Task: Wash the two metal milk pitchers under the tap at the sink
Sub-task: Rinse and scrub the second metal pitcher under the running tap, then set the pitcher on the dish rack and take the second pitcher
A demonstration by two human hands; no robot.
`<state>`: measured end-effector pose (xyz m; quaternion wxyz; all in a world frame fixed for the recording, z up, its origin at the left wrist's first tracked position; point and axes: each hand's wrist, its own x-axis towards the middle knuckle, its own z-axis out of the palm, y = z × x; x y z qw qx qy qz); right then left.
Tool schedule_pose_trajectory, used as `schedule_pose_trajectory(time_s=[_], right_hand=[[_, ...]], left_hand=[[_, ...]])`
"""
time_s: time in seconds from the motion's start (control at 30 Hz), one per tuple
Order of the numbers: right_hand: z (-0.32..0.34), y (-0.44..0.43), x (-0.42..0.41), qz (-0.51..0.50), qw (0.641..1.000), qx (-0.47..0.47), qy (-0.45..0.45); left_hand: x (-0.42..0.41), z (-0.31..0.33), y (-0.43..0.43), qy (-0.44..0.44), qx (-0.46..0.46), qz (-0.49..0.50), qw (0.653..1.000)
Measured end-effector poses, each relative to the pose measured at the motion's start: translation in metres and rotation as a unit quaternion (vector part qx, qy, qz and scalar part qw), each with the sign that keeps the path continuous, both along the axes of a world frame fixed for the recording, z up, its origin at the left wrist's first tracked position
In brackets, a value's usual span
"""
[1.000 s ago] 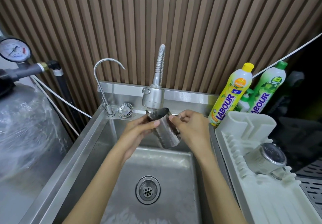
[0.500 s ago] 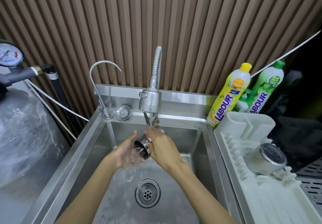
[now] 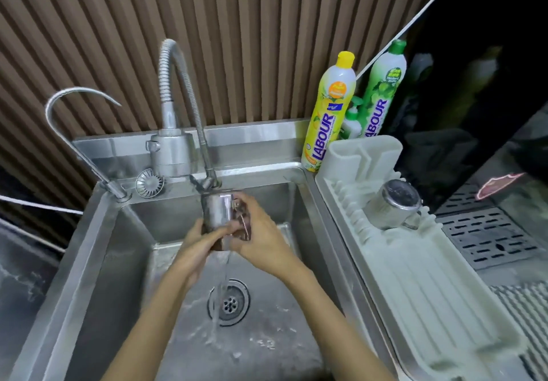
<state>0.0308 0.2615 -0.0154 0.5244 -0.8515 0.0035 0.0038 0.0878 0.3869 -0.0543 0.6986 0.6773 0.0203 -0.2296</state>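
Note:
A metal milk pitcher (image 3: 218,210) is held upright over the steel sink (image 3: 98,262), just below the tap's spray head (image 3: 173,155). My left hand (image 3: 197,248) grips its lower part from the left. My right hand (image 3: 261,241) grips it at the handle side on the right. Water runs off the pitcher's bottom toward the drain (image 3: 228,302). The second metal pitcher (image 3: 391,204) lies on its side in the white drying rack (image 3: 430,291) at the right.
A thin curved filter tap (image 3: 77,96) stands at the sink's back left. Yellow (image 3: 330,110) and green (image 3: 382,90) dish soap bottles stand behind the rack. A metal drip grate (image 3: 486,235) lies at the far right. A slatted wood wall backs the sink.
The pitcher went from tipped on its side low in the basin to upright just under the tap. Both hands rose with it. The camera shifted left and closer.

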Motion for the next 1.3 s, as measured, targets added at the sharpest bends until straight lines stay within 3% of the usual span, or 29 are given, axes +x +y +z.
schedule_pose_trajectory(time_s=[0.1,0.2,0.3,0.4,0.5,0.67,1.07,1.17,1.3], right_hand=[[0.012,-0.030,-0.017,-0.080,0.990,0.118,0.011],[0.021,-0.067,-0.036,-0.192,0.966,0.165,-0.052],[0.030,-0.105,-0.067,-0.317,0.935,0.104,-0.117],[0.029,-0.141,-0.097,-0.408,0.903,0.059,-0.124],[0.016,-0.167,-0.120,-0.457,0.882,0.018,-0.116],[-0.011,-0.195,-0.129,-0.503,0.858,-0.019,-0.103],[-0.046,-0.205,-0.128,-0.489,0.870,-0.020,-0.054],[-0.053,-0.203,-0.129,-0.473,0.879,-0.059,-0.025],[-0.046,-0.190,-0.116,-0.482,0.861,-0.163,-0.005]], left_hand=[[-0.013,0.017,-0.036,-0.073,0.010,-0.007,0.997],[-0.028,0.033,-0.086,-0.121,0.007,-0.049,0.991],[-0.045,0.040,-0.137,-0.162,-0.002,-0.151,0.975],[-0.064,0.040,-0.178,-0.166,0.001,-0.271,0.948],[-0.079,0.036,-0.209,-0.189,0.002,-0.291,0.938],[-0.089,0.024,-0.233,-0.158,-0.023,-0.304,0.939],[-0.088,-0.015,-0.243,-0.180,0.019,-0.326,0.928],[-0.090,-0.012,-0.237,-0.188,0.026,-0.316,0.929],[-0.070,-0.003,-0.204,-0.164,0.002,-0.232,0.959]])
